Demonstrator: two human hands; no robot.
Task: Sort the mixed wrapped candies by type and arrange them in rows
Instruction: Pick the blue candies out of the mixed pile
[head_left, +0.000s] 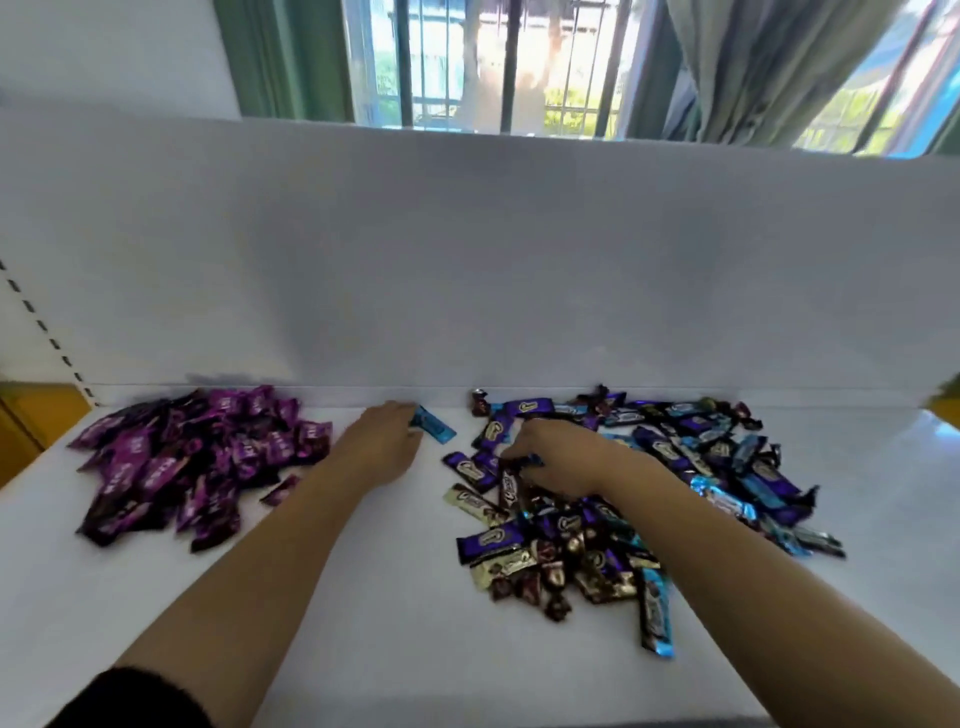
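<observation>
My left hand (382, 441) lay just left of the mixed heap of shiny foil-wrapped candies (675, 462). Its fingertips pinched one end of a light-blue oblong foil candy (435, 427), which poked out toward the heap's far left corner, low over the white tabletop (395, 597). My right hand (558, 454) rested on the heap's left part, fingers curled down around a dark blue-purple wrapped candy (530, 460) at their tips. The pile of glossy purple square-wrapped candies (202, 457) sat well left of the heap, beyond my left hand and not touching it.
</observation>
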